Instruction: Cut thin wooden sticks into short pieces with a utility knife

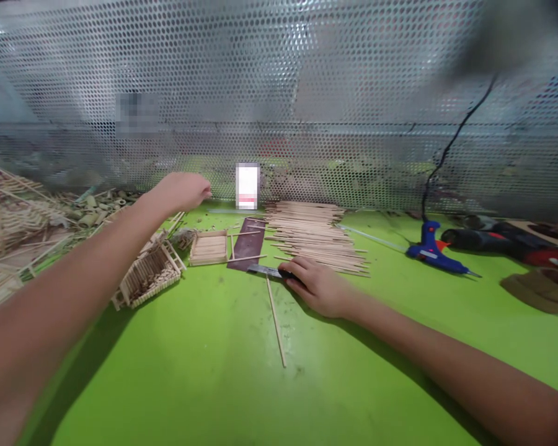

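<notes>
My right hand [323,288] rests on the green table, its fingers wrapped round the black handle of a utility knife [264,271]. The blade points left, over the lower edge of a dark brown board [248,244]. A single thin wooden stick [276,328] lies just below the blade. My left hand [183,189] is raised near the mesh, fingers closed; whatever they hold is hidden. Below and right of it sits a small rectangular frame of wooden sticks [209,248]. An open stick-built box [153,275] holding short cut pieces stands near my left forearm.
Beyond my right hand lies a heap of wooden sticks [307,232]. A blue glue gun [430,251] with a black cord is on the right, near a black and red tool [516,244] and a brown ring-shaped object [539,288]. A perforated metal screen [353,111] closes the back. Stick structures [13,217] crowd the left.
</notes>
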A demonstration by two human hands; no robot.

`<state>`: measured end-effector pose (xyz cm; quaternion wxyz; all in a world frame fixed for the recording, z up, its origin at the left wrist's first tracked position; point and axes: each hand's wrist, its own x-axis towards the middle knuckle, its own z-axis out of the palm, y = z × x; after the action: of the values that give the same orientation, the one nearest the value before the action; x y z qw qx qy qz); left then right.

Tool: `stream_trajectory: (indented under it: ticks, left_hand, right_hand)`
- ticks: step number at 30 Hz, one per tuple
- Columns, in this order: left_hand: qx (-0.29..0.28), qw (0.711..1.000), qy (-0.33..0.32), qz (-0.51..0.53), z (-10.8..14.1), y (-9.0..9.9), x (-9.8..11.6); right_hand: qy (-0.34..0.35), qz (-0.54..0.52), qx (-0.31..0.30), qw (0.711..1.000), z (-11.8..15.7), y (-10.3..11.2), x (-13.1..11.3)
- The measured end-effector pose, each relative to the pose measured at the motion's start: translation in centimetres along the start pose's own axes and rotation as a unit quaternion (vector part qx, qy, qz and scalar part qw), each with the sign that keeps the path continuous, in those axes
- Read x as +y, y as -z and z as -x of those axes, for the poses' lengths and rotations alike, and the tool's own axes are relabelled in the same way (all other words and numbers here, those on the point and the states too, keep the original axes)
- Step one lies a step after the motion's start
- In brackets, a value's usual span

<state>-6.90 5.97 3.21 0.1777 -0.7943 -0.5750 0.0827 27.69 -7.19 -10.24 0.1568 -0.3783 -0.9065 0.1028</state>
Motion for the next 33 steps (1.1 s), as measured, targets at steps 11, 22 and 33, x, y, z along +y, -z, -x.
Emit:
stream_trajectory:
  ticks: [11, 22, 33]
  left_hand:
    - [-0.017, 0.999, -0.044, 0.014, -0.8, -2.8, 0.0]
    - [0.014, 0.999, -0.020, -0.039, -0.6, -4.0, 0.2]
    - [0.069, 0.987, -0.143, 0.030, 2.8, -0.4, 3.9]
  right_hand:
    - [0.004, 0.001, 0.009, 1.000, 0.2, -0.5, 0.4]
    - [0.002, 0.007, 0.003, 1.000, 0.1, -0.5, 0.3]
    - [-0.007, 0.005, -0.003, 1.000, 0.0, -0.5, 0.3]
